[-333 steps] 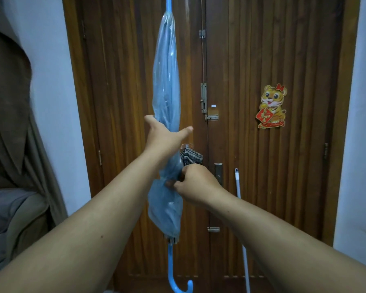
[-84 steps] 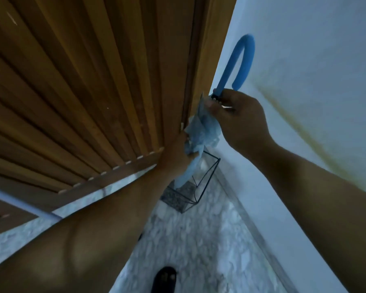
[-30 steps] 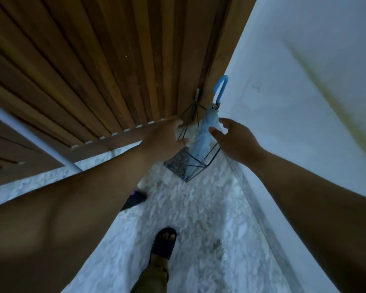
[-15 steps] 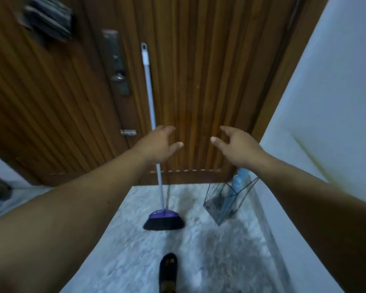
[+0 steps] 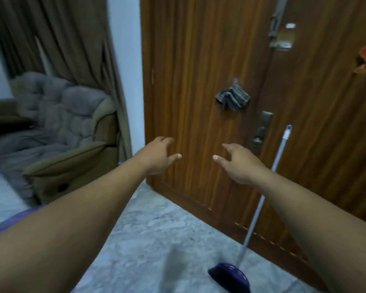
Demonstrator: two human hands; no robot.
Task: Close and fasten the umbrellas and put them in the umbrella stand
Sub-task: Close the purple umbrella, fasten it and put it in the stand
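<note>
Both hands out front and empty: the left hand [image 5: 156,156] has its grip released, fingers loosely spread, thumb pointing inward; the right hand [image 5: 238,163] mirrors it, grip released too, holding nothing, the two thumbs well apart with bare air between them. No blue umbrella and no umbrella stand in this view, so its position and long axis cannot be told. Just beyond the fingertips stands the wooden door [image 5: 199,81], dark brown, vertically grooved, glossy. Above and between the hands a small folded umbrella [image 5: 232,98], grey with dark stripes, hangs bunched on the door. Right of the right hand, a metal lock plate [image 5: 262,130], and a broom handle [image 5: 270,172], pale and thin, leans against the door, running down to a dark purple brush head [image 5: 228,275] on the floor. Below the arms, mottled grey-white marble floor [image 5: 156,229]. Left of the left hand, a padded grey-and-olive armchair [image 5: 61,127], brown curtains [image 5: 61,34] behind it, and a strip of white wall [image 5: 125,49].
</note>
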